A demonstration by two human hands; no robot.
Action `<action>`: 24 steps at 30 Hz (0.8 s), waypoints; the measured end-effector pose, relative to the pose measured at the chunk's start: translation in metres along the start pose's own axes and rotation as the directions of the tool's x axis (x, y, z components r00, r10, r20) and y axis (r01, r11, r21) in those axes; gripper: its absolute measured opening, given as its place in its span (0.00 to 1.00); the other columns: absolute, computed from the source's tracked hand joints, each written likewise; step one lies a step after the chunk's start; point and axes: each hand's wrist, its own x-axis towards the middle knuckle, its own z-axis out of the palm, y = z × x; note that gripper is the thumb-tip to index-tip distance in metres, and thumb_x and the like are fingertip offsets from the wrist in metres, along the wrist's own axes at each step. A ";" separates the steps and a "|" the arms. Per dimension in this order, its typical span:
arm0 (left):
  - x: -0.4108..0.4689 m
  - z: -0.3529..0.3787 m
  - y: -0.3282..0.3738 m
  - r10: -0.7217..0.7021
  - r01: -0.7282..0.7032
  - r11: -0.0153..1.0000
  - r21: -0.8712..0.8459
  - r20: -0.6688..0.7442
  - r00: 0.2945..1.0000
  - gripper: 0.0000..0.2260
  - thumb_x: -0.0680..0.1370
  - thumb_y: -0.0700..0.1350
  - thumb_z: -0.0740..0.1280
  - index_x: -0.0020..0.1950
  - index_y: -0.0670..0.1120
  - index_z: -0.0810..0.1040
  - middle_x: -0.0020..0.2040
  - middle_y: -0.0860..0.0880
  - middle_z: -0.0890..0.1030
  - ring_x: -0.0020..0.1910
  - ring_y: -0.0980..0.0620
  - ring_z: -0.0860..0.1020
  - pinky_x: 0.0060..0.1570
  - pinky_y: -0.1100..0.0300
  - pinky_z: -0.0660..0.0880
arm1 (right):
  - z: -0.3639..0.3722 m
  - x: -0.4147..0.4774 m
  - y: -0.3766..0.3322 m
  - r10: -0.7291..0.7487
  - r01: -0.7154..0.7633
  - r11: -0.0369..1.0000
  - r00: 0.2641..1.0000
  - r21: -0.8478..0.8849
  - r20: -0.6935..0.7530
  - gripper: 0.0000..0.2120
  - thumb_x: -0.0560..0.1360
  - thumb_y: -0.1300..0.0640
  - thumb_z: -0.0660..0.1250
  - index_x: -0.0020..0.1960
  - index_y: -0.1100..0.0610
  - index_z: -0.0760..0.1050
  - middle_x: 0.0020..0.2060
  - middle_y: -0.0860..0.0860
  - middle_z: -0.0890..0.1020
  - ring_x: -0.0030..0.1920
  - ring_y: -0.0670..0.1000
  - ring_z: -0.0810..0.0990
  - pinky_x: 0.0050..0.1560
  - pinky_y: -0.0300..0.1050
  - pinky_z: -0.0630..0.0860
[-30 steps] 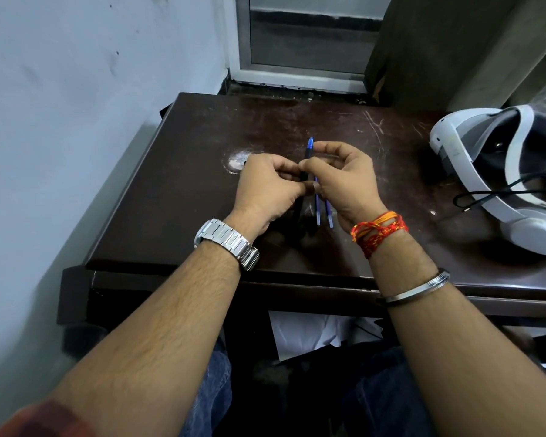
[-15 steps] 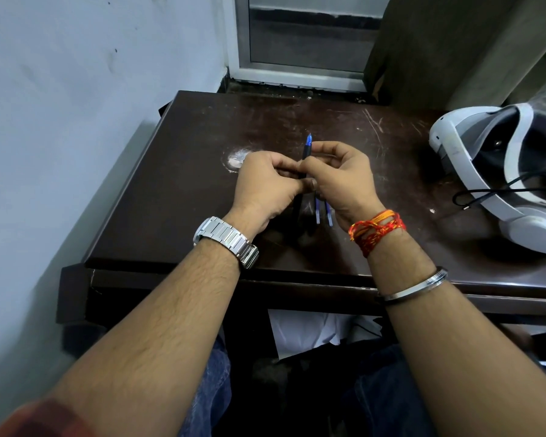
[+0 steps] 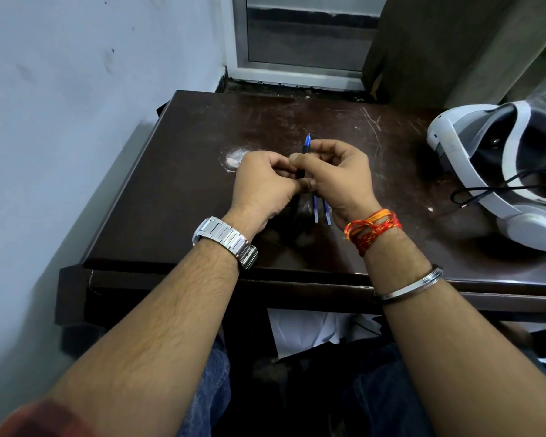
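In the head view, both hands meet over the middle of the dark brown tabletop point(image 3: 171, 190) and hold a pen point(image 3: 306, 146) between them. The left hand point(image 3: 262, 184) has its fingers point(image 3: 281, 167) curled in, pinching the pen's dark barrel from the left. The right hand point(image 3: 341, 176) has its fingers point(image 3: 325, 146) bent round the barrel from the right, thumb tip just beside the left hand. The pen is lifted off the tabletop, and its blue tip sticks out above the knuckles, pointing toward the far edge. Two blue refills point(image 3: 316, 212) lie side by side on the tabletop under the right hand, their ends toward the near edge. A steel wristwatch point(image 3: 224, 241) sits on the left wrist; a red-orange thread band point(image 3: 372, 228) and a steel bangle point(image 3: 410, 285) are on the right forearm. A white VR headset point(image 3: 454, 159) rests by the right edge, with a black cable point(image 3: 486, 191) across it. A pale worn patch point(image 3: 234, 157) marks the tabletop just beyond the left hand.
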 end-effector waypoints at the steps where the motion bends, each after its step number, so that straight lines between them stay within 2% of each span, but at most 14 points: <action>1: 0.000 0.000 0.000 -0.003 0.003 1.000 0.001 0.000 1.000 0.12 0.62 0.40 0.84 0.37 0.49 0.84 0.29 0.54 0.83 0.29 0.61 0.80 0.32 0.64 0.77 | 0.000 0.000 0.000 -0.002 0.002 1.000 1.000 0.009 -0.004 0.12 0.70 0.67 0.75 0.52 0.61 0.79 0.39 0.55 0.82 0.37 0.48 0.82 0.37 0.41 0.81; 3: 0.000 0.000 -0.001 -0.009 0.009 1.000 -0.003 0.013 1.000 0.11 0.63 0.40 0.84 0.37 0.49 0.84 0.30 0.52 0.84 0.31 0.57 0.83 0.34 0.59 0.80 | -0.001 0.001 0.001 -0.023 0.023 0.999 1.000 -0.022 -0.011 0.11 0.70 0.67 0.75 0.50 0.59 0.79 0.36 0.52 0.81 0.36 0.47 0.81 0.37 0.40 0.81; 6: 0.000 0.000 -0.001 0.002 -0.002 1.000 0.012 0.006 1.000 0.11 0.63 0.41 0.84 0.38 0.48 0.84 0.32 0.51 0.85 0.33 0.54 0.84 0.36 0.57 0.82 | -0.002 0.002 0.003 -0.025 0.024 0.999 1.000 -0.044 -0.012 0.14 0.68 0.64 0.78 0.51 0.59 0.79 0.36 0.53 0.77 0.37 0.49 0.78 0.39 0.43 0.81; 9: 0.000 -0.001 -0.001 0.001 -0.001 1.000 0.030 0.001 1.000 0.12 0.62 0.42 0.84 0.38 0.49 0.83 0.33 0.51 0.84 0.34 0.55 0.84 0.37 0.57 0.83 | 0.000 0.003 0.003 0.001 -0.001 1.000 1.000 -0.014 -0.022 0.08 0.70 0.64 0.76 0.48 0.60 0.81 0.37 0.55 0.84 0.36 0.49 0.83 0.33 0.40 0.79; 10: 0.000 -0.001 -0.001 -0.005 0.005 1.000 0.020 0.008 1.000 0.12 0.63 0.41 0.84 0.37 0.49 0.83 0.32 0.51 0.85 0.34 0.54 0.85 0.38 0.55 0.84 | 0.001 0.004 0.003 -0.001 0.000 1.000 1.000 -0.029 -0.027 0.07 0.69 0.65 0.75 0.47 0.60 0.82 0.37 0.56 0.84 0.36 0.49 0.84 0.33 0.41 0.80; 12: -0.001 0.000 -0.001 0.000 0.000 1.000 0.009 0.011 1.000 0.11 0.63 0.39 0.84 0.37 0.49 0.84 0.31 0.51 0.85 0.34 0.53 0.85 0.39 0.53 0.84 | -0.001 0.004 0.005 -0.013 0.011 0.998 1.000 -0.059 -0.026 0.09 0.68 0.63 0.78 0.46 0.62 0.81 0.38 0.60 0.82 0.38 0.55 0.83 0.42 0.50 0.83; 15: -0.001 0.000 0.000 0.012 -0.012 1.000 0.025 0.001 1.000 0.12 0.62 0.41 0.84 0.39 0.48 0.84 0.33 0.51 0.85 0.34 0.56 0.84 0.38 0.57 0.83 | -0.001 0.004 0.004 -0.003 0.002 0.998 1.000 -0.063 -0.019 0.10 0.67 0.61 0.79 0.46 0.61 0.82 0.40 0.65 0.83 0.43 0.61 0.85 0.48 0.57 0.82; 18: 0.000 -0.001 0.000 0.007 -0.007 1.000 0.025 0.004 1.000 0.12 0.62 0.41 0.84 0.37 0.50 0.84 0.31 0.52 0.84 0.32 0.58 0.84 0.36 0.59 0.82 | 0.000 0.003 0.004 -0.007 0.005 0.998 1.000 -0.069 -0.028 0.05 0.69 0.63 0.76 0.43 0.61 0.82 0.38 0.60 0.84 0.42 0.58 0.85 0.45 0.57 0.84; 20: -0.001 0.000 -0.001 0.005 -0.006 1.000 0.019 0.010 1.000 0.11 0.63 0.40 0.84 0.37 0.49 0.84 0.32 0.51 0.85 0.34 0.54 0.85 0.38 0.54 0.84 | 0.000 0.002 0.004 -0.003 0.001 0.997 1.000 -0.076 -0.028 0.09 0.68 0.61 0.77 0.45 0.63 0.80 0.38 0.60 0.81 0.40 0.57 0.82 0.46 0.57 0.83; 22: -0.001 0.000 0.000 0.004 -0.004 1.000 0.021 0.010 1.000 0.11 0.63 0.40 0.84 0.39 0.48 0.84 0.33 0.50 0.85 0.35 0.53 0.84 0.39 0.52 0.84 | 0.000 0.003 0.004 0.022 -0.022 0.998 1.000 -0.064 -0.012 0.11 0.68 0.59 0.78 0.45 0.64 0.80 0.37 0.58 0.81 0.39 0.54 0.82 0.42 0.53 0.83; 24: 0.000 -0.001 0.000 -0.010 0.010 1.000 0.018 0.006 1.000 0.12 0.62 0.41 0.84 0.39 0.49 0.83 0.33 0.52 0.84 0.34 0.55 0.83 0.37 0.55 0.83 | 0.000 0.003 0.003 0.023 -0.023 0.997 1.000 -0.070 -0.006 0.04 0.69 0.59 0.75 0.40 0.60 0.82 0.33 0.53 0.83 0.34 0.48 0.83 0.33 0.44 0.81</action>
